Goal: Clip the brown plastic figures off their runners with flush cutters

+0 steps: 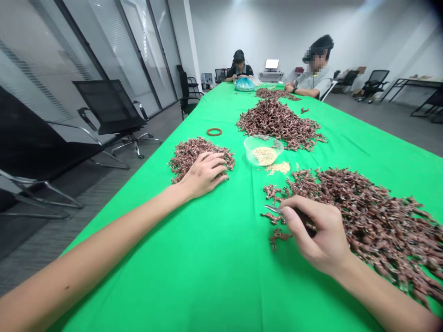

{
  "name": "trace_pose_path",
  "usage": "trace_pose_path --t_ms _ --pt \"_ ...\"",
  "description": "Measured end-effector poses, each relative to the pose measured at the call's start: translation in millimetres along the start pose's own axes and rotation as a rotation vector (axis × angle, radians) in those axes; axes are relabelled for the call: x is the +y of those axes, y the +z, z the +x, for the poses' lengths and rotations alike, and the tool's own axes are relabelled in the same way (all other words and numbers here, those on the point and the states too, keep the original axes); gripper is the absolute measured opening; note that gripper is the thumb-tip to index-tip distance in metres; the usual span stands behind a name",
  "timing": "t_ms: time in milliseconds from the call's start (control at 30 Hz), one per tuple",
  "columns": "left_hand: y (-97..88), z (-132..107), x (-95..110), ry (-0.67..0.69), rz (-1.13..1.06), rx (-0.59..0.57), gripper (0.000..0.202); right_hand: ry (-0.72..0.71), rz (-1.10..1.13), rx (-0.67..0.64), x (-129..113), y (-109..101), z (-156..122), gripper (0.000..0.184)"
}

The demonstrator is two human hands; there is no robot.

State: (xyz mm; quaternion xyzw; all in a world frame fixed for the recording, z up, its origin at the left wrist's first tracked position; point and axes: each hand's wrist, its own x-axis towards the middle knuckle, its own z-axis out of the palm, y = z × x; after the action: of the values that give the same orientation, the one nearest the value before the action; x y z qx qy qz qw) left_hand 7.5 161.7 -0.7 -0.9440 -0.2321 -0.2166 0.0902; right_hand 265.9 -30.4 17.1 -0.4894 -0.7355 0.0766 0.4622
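Note:
My left hand point(205, 174) reaches out over a small heap of brown pieces point(194, 154) on the green tablecloth point(214, 258); its fingers lie on the heap, curled, and I cannot see whether they grip anything. My right hand point(316, 233) is closed in a pinch on a thin metal tool point(273, 209) whose tip points left. It rests at the near edge of a large heap of brown pieces point(374, 216). A few loose brown pieces point(278, 236) lie just left of this hand.
A clear plastic bowl of pale beads point(263, 150) stands between the heaps, with spilled beads point(278, 168) beside it. A brown bracelet ring point(214, 132) lies further back. Another brown heap point(278, 121) is beyond. Two people sit at the far end. Black chairs point(110, 110) stand left.

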Motion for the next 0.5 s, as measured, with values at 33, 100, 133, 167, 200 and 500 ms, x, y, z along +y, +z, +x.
trace_pose_path --t_ms 33,100,133,167,200,500 --pt "-3.2 0 4 0.035 -0.019 -0.021 0.03 0.0 0.001 -0.003 0 0 0 0.009" --pt "-10.7 -1 15 0.156 -0.086 -0.099 0.044 -0.005 -0.003 -0.008 -1 -1 1 0.01" --pt "-14.1 -1 21 0.224 -0.122 -0.143 0.05 -0.01 -0.006 -0.012 -2 -2 1 0.01" --pt "-16.7 -2 27 0.281 -0.148 -0.174 0.055 -0.016 -0.008 -0.017 -2 -2 1 0.01" --pt "-18.3 -2 31 0.318 -0.16 -0.193 0.057 -0.023 -0.009 -0.021 -3 -2 1 0.01" --pt "-7.4 -1 3 0.248 0.01 -0.207 0.042 -0.037 -0.005 -0.065 -2 0 0 0.01"
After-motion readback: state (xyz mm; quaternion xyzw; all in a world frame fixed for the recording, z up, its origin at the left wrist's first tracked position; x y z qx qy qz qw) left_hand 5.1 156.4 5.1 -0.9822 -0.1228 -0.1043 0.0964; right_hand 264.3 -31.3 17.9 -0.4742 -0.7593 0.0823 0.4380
